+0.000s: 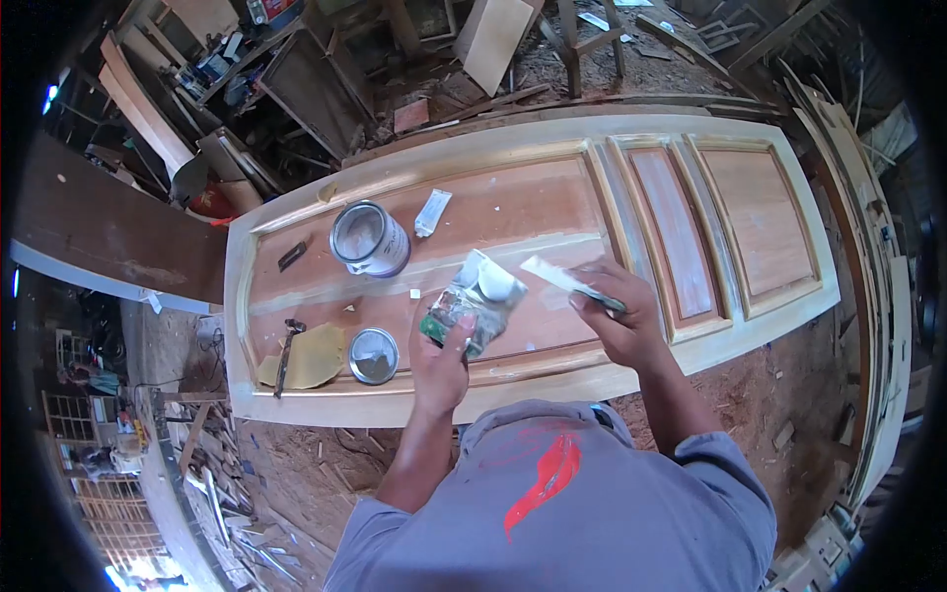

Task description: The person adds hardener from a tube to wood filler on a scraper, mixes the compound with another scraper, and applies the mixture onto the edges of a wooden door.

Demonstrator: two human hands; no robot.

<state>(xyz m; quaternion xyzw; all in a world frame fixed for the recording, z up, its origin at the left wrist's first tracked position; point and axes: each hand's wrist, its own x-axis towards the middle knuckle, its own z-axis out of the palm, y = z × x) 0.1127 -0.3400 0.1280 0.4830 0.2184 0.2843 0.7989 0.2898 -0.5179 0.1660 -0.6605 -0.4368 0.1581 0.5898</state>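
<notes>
My left hand (pixel 441 367) is closed round a flat, worn palette-like piece (pixel 485 292) with a green patch and pale putty on its upper part. Closed in my right hand (pixel 623 314) is a putty knife (pixel 554 275), its blade coated white and pointing left toward that piece, with a gap between them. Both hands are above a panelled wooden door (pixel 533 212) lying flat. On the door, left of my hands, stand an open tin (pixel 363 237) and a white tube (pixel 432 213). A round lid (pixel 374 356) with pale paste lies nearest my left hand.
A yellowish sandpaper sheet (pixel 314 357) with a hammer-like tool (pixel 287 357) lies at the door's near left. A small dark block (pixel 292 257) sits by the tin. Long boards (pixel 838 197) stand right; wood scraps litter the floor, and a brown panel (pixel 118 232) is at left.
</notes>
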